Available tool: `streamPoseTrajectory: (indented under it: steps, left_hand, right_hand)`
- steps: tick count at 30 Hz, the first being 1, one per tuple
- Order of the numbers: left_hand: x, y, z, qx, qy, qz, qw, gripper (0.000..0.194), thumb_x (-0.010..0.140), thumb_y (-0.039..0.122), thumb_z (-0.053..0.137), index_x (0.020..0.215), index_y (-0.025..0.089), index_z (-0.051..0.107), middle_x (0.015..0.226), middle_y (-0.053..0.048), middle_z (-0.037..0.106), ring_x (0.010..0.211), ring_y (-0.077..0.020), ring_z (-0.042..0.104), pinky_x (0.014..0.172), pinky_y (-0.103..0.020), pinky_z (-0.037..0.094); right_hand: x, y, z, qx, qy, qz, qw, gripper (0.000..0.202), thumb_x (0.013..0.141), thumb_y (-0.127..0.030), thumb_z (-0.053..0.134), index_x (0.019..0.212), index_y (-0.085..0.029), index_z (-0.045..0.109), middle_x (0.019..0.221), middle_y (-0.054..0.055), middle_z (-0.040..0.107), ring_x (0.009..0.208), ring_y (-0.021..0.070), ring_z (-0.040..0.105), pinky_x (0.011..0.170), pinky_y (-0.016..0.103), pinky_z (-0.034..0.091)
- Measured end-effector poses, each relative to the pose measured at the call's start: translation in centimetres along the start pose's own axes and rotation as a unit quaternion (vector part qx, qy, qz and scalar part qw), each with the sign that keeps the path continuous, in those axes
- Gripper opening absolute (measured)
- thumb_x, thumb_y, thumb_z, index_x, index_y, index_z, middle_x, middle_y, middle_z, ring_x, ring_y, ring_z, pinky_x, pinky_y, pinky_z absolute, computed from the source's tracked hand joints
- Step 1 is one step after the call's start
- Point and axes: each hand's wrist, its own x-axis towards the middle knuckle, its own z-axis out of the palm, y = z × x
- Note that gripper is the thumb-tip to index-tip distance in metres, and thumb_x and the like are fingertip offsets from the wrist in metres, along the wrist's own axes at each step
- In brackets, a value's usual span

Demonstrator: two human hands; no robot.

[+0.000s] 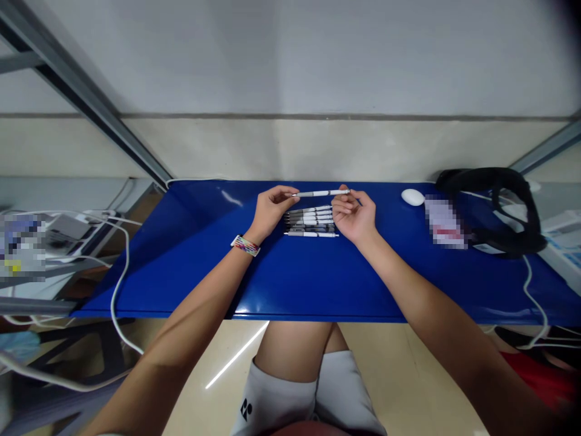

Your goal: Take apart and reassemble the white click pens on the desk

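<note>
Just above the centre of the frame, we saw the pen (320, 194), held nearly level between two hands; the left hand (271, 212) pinched its left end between thumb and fingers, while the right hand (354, 215) had its fingertips at the other end, the rest of its fingers curled and the palm partly turned to us; below it, between the hands, we saw a row of pens (313, 221) lying side by side on the blue table (181, 266); we noted a patterned band (246, 244) on the left wrist; right of centre we saw a white oval thing (413, 197), near a blurred packet (445, 221); farther right lay a black strap (529, 218); at left we saw a white cable (118, 290) hanging over the table's edge; a pale wall (318, 66) filled the top.
</note>
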Motion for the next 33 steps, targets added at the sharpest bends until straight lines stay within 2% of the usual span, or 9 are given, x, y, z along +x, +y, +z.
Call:
streamPoseTrajectory:
  steps: [6,12,18,24,30,33]
  left_hand:
    - [0.11,-0.28,-0.06,0.0,0.007,0.014,1.0,0.025,0.081,0.034,0.092,0.101,0.021,0.084,0.099,-0.005,0.083,0.091,-0.0191,0.075,0.089,-0.034,0.059]
    - [0.08,-0.24,-0.03,-0.002,0.002,0.011,1.0,0.024,0.081,0.034,0.092,0.101,0.021,0.084,0.1,-0.005,0.083,0.091,-0.0189,0.075,0.089,-0.034,0.059]
    - [0.17,-0.23,-0.09,-0.008,0.004,0.016,1.0,0.023,0.081,0.033,0.092,0.1,0.022,0.084,0.099,-0.005,0.083,0.091,-0.0178,0.075,0.088,-0.032,0.058]
    - [0.17,-0.25,-0.1,0.005,0.005,0.01,1.0,0.025,0.082,0.036,0.091,0.101,0.021,0.084,0.098,-0.005,0.082,0.09,-0.0189,0.074,0.088,-0.034,0.059]
    - [0.12,-0.25,-0.11,0.01,0.006,0.01,1.0,0.025,0.083,0.035,0.091,0.102,0.021,0.083,0.1,-0.006,0.082,0.091,-0.0194,0.075,0.09,-0.035,0.059]
    - [0.08,-0.19,-0.12,0.013,0.006,0.009,1.0,0.025,0.083,0.036,0.091,0.102,0.021,0.084,0.099,-0.006,0.082,0.091,-0.0199,0.075,0.089,-0.036,0.059]
  right_hand:
    - [-0.22,0.03,0.04,0.004,-0.006,-0.002,1.0,0.014,0.089,-0.021,0.065,0.102,-0.02,0.071,0.068,-0.003,0.058,0.053,0.0087,0.048,0.045,0.018,0.044]
    - [-0.05,-0.06,0.03,0.007,-0.002,0.01,1.0,0.015,0.084,-0.012,0.065,0.097,-0.02,0.069,0.064,-0.005,0.054,0.05,0.0072,0.045,0.044,0.016,0.041]
    - [-0.03,-0.02,0.09,0.018,0.009,0.015,1.0,0.019,0.086,-0.013,0.063,0.102,-0.02,0.069,0.065,-0.005,0.055,0.052,0.0081,0.046,0.045,0.017,0.043]
    - [-0.36,0.01,0.2,-0.027,0.012,-0.007,1.0,0.021,0.09,-0.024,0.066,0.111,-0.021,0.072,0.072,-0.002,0.062,0.057,0.0108,0.052,0.049,0.022,0.048]
    - [-0.05,-0.04,0.06,-0.035,0.005,-0.001,0.999,0.014,0.087,-0.016,0.067,0.099,-0.021,0.07,0.067,-0.004,0.057,0.053,0.0086,0.047,0.046,0.019,0.044]
    - [-0.05,0.03,0.04,-0.003,0.007,0.002,1.0,0.017,0.088,-0.015,0.063,0.102,-0.019,0.071,0.067,-0.004,0.057,0.053,0.0083,0.047,0.046,0.017,0.045]
